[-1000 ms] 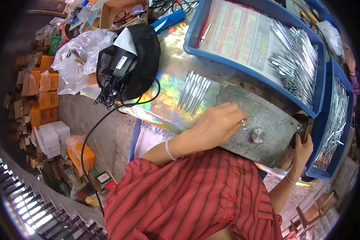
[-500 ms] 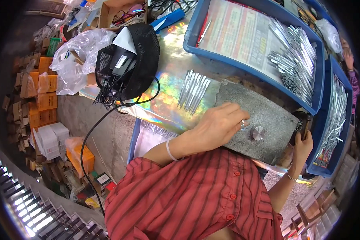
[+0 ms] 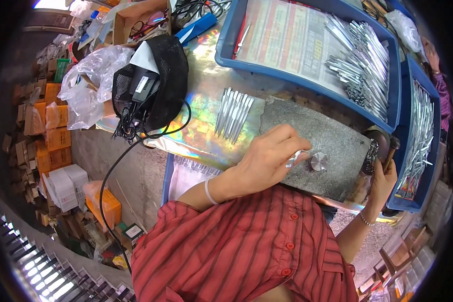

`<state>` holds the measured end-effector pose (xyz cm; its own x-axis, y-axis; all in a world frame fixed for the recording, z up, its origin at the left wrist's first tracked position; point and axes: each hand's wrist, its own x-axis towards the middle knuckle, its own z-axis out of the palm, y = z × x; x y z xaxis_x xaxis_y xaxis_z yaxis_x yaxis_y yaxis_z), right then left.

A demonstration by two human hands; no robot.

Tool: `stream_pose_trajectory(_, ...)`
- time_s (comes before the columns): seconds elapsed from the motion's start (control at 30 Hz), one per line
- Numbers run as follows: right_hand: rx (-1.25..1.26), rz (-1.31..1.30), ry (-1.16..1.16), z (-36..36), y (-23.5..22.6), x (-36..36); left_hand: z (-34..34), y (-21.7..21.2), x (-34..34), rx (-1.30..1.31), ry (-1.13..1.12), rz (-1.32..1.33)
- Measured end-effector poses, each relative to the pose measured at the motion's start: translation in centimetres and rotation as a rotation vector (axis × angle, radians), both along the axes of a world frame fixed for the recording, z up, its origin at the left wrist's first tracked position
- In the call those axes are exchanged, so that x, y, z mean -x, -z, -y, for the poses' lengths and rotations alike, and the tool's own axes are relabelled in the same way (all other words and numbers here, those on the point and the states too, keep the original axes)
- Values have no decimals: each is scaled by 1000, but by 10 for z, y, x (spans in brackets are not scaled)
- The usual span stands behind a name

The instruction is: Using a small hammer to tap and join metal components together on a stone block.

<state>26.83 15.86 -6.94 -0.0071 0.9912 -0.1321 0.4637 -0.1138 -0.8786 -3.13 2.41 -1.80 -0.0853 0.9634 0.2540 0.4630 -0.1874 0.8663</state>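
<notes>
Small metal piece point(image 3: 296, 158) at left hand point(image 3: 267, 158) fingertips.

Premises present as a small metalworking workshop or piece-work assembly stall. The worktop point(image 3: 201, 108) is covered with iridescent foil sheeting and carries a grey stone slab point(image 3: 327, 138) used as a working block. Blue plastic trays point(image 3: 307, 75) along the far and right sides hold large batches of identical slim metal pieces point(image 3: 362, 55), with a further loose bundle point(image 3: 233, 116) lying beside the slab. Stacked cardboard cartons point(image 3: 50, 126), plastic bags point(image 3: 88, 80) and a power adapter with trailing black cable point(image 3: 141, 90) crowd the left side, consistent with bulk production stock.
</notes>
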Motion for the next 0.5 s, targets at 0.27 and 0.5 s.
stream_pose_trajectory(0.27,47,-211,86,3,-3,0,0,3,-2,17,15,42)
stream_pose_trajectory(0.5,33,-226,34,2,3,-9,0,5,-4,8,47,70)
